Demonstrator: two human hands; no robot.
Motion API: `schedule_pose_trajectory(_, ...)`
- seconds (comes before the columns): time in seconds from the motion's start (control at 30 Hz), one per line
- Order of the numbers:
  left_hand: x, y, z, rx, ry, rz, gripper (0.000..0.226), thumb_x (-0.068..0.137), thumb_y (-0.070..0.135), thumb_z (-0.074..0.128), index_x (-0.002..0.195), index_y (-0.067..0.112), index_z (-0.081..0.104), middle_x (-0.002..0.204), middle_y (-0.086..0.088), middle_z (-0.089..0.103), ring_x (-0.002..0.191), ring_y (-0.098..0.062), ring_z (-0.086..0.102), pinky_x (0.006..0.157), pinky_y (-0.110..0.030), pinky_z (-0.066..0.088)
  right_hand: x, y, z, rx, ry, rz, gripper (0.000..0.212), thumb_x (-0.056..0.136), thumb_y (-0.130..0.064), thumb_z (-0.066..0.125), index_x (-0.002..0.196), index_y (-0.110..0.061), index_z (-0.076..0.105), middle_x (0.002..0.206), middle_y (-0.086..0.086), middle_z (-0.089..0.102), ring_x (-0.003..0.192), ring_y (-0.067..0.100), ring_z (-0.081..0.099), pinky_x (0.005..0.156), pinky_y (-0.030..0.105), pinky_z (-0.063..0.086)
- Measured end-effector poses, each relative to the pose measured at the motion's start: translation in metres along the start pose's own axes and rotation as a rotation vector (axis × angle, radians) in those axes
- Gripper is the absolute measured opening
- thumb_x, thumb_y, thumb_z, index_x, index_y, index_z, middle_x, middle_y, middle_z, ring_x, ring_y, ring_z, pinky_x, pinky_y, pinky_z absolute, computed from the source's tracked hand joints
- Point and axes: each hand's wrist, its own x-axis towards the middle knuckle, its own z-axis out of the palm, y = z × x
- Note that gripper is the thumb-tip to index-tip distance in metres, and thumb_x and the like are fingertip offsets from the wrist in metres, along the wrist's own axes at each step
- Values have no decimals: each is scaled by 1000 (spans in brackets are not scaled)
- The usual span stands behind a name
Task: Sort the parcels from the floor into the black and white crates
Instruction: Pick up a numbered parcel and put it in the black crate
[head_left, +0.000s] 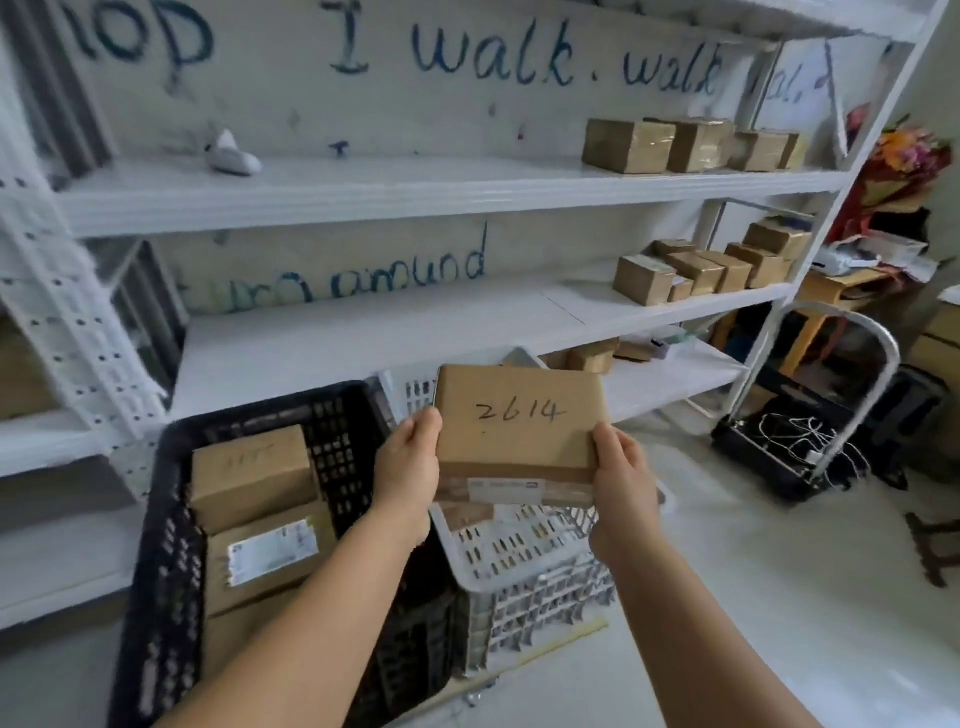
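A brown cardboard parcel (519, 421) with "2614" handwritten on top is held up between both hands, above the white crate (524, 561). My left hand (408, 467) grips its left edge and my right hand (621, 480) grips its right edge. A white label shows on the parcel's near side. The black crate (166, 519) stands to the left and holds two brown parcels (249, 473), the nearer one (267, 556) with a white label. The white crate's inside is mostly hidden behind the held parcel.
White metal shelving (363, 192) fills the wall behind, with several brown boxes (685, 143) on its right ends. A hand trolley (810, 431) with cables stands at the right on the pale floor, beside a wooden table (831, 291) with clutter.
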Motion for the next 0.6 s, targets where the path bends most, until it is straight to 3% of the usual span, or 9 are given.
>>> schedule_pose_trajectory(0.1,9,-3,-40,-17,115,-21,29,95,44,46,103,24,65,103,-2,67,99,-22,61,91,-41,48,-4,11,39,-44,-111,13,25,95,-37,50,115,-24,55,97,-3,56,86,13,52,69,32,42)
schedule_pose_trajectory(0.2,14,-4,-76,-50,227,-27,22,99,38,43,92,29,62,91,12,58,84,-7,52,86,-30,36,-11,21,77,-94,-227,40,24,98,-35,47,116,-21,53,93,-4,54,78,9,50,56,26,37)
schedule_pose_trajectory(0.33,23,-11,-119,-4,385,-87,38,97,42,42,129,25,53,128,14,50,119,-15,46,102,-37,33,-10,43,124,-147,-342,92,28,97,-38,48,119,-22,53,98,-2,57,82,12,51,62,28,42)
schedule_pose_trajectory(0.4,28,-18,-138,45,447,-126,36,96,42,42,121,20,58,123,1,58,111,-22,52,103,-42,37,-9,54,142,-185,-405,133,29,98,-39,47,120,-23,52,98,-4,56,83,12,51,64,28,41)
schedule_pose_trajectory(0.47,31,-25,-152,80,513,-161,32,97,35,40,111,15,60,111,-11,60,97,-25,55,94,-40,43,-6,66,156,-227,-476,169,23,99,-37,45,118,-27,50,96,-7,54,82,10,50,64,27,41)
schedule_pose_trajectory(0.53,32,-32,-163,132,587,-177,27,99,31,39,104,17,62,102,-7,59,86,-20,52,82,-34,41,-3,80,167,-282,-542,205,22,100,-36,43,119,-29,51,95,-8,54,85,12,51,71,30,42)
schedule_pose_trajectory(0.6,35,-41,-170,201,655,-208,29,100,30,38,115,20,61,108,-1,58,89,-18,50,81,-31,40,3,97,177,-349,-601,233,27,100,-33,41,124,-27,51,101,-4,56,93,17,53,76,33,44)
